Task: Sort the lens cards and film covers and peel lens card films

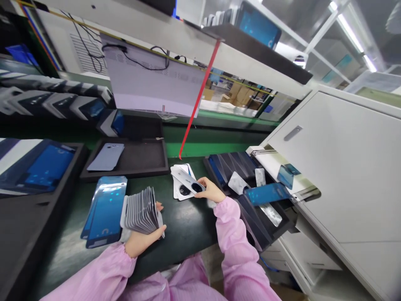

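Note:
My left hand [142,242] is wrapped round a thick stack of thin grey phone back panels [140,211], fanned slightly at the top and held upright over the dark table. In my right hand [211,190] a silvery phone back panel [187,179] with a round dark camera ring is pinched at its right end. It lies tilted over a few white panels [176,193] of the same shape, partly covering them. Blue film-covered panels [105,213] overlap on the table left of my left hand.
A black tray [144,156] holds a few bluish-grey panels. Further left, another tray [67,175] carries blue-filmed panels, with rows of panels [56,102] behind. At right, dark trays of panels [234,165] sit by a white machine [351,167] with a short conveyor [278,159]. A red strap [200,96] hangs ahead.

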### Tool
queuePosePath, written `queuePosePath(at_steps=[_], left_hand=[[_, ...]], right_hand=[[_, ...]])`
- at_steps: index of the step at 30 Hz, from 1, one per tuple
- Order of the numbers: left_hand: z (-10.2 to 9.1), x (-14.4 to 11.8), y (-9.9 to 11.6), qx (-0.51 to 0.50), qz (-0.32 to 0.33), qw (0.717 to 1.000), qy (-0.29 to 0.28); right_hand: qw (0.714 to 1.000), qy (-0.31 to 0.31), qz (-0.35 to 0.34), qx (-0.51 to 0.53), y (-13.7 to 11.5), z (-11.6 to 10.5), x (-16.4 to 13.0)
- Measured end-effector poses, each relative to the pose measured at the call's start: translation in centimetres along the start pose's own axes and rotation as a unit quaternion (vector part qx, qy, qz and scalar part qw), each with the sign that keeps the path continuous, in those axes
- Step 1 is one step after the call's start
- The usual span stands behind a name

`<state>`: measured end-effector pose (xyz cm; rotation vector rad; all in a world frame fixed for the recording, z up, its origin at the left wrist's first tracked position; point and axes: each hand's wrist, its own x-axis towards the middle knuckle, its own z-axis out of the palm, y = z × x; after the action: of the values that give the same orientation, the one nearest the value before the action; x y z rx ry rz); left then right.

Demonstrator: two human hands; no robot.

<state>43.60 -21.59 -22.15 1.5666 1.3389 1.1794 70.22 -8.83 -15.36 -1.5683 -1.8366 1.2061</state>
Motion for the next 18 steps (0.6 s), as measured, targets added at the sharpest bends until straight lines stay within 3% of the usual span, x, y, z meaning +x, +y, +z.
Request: queuePosePath(at_steps=[18], left_hand=[[0.18, -0.04, -0.09, -0.035, -0.015, 0.999, -0.007]], right_hand=[[0.992, -0.006, 0.058, 0.111, -0.64, -0.57, -0.55]])
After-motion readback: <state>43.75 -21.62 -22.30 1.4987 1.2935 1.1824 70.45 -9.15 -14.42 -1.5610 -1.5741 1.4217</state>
